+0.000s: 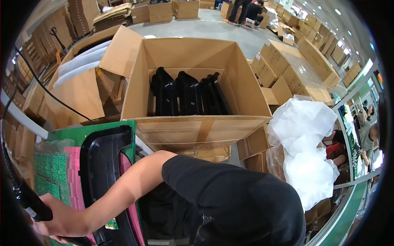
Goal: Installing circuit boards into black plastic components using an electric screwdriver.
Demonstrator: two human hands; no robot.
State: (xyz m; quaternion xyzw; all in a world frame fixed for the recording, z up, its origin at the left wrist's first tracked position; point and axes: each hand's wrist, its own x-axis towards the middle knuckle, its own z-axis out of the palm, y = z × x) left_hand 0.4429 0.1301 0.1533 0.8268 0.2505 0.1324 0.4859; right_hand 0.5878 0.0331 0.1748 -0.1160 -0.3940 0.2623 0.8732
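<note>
My right arm, in a black sleeve, crosses the lower part of the view toward the left. At the lower left, my right hand is closed around a black cylindrical power screwdriver with a cable running up from its end. Under my forearm lies a long black plastic housing with a raised rim, on a pink pad over a green board. A small green circuit board shows at the housing, partly covered by my forearm. My left hand is not visible.
A large open carton stands ahead, holding several black plastic housings. Green circuit boards lie in clear trays at left. White plastic bags and stacked cartons are at right. Other people are farther off.
</note>
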